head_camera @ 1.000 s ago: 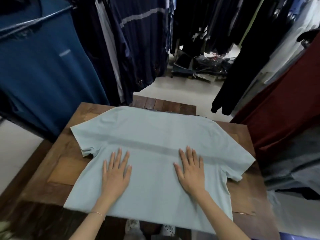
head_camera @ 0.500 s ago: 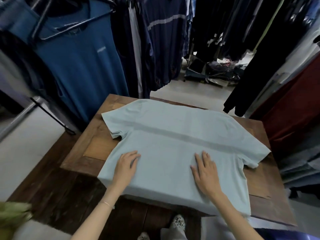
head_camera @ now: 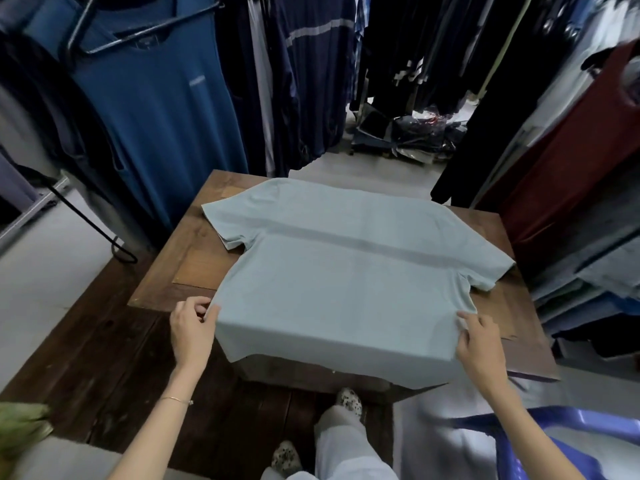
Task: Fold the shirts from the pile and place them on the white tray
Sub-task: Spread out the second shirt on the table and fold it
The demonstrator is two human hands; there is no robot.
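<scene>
Well, hanging clothes (head_camera: 311, 81) take up most of the room, crowding the bench (head_camera: 187, 268) on its far, left and right sides. A blue shirt on a hanger (head_camera: 166, 109) hangs off the bench's far left corner, navy and black pieces hang behind its far edge, and a dark red garment (head_camera: 568, 168) hangs off its right side. A heap of bagged clothes (head_camera: 412, 133) lies on the floor well beyond the far edge.

The bench is dark brown wood, with a paler panel showing on its left part. Spread flat over most of its top is the pale blue-green shirt (head_camera: 346, 271). Its shoulders point toward the bench's far edge, a short sleeve lies out to each side, and a faint darker band runs across it. Its hem end hangs over the bench's near edge.

Below the bench's near right corner a blue plastic frame (head_camera: 571, 441) comes into view; what it belongs to I cannot tell.

The person stands at the near edge. The left hand (head_camera: 192, 327) is at the shirt's left side, right where the cloth bends over that edge, its fingers (head_camera: 199, 303) curled and pinching the cloth. The right hand (head_camera: 479, 341) pinches the shirt's right side in the same way, close to the near right corner.

Patterned shoes (head_camera: 349, 401) show below the near edge, and a thin bracelet (head_camera: 176, 399) circles the left wrist.
</scene>
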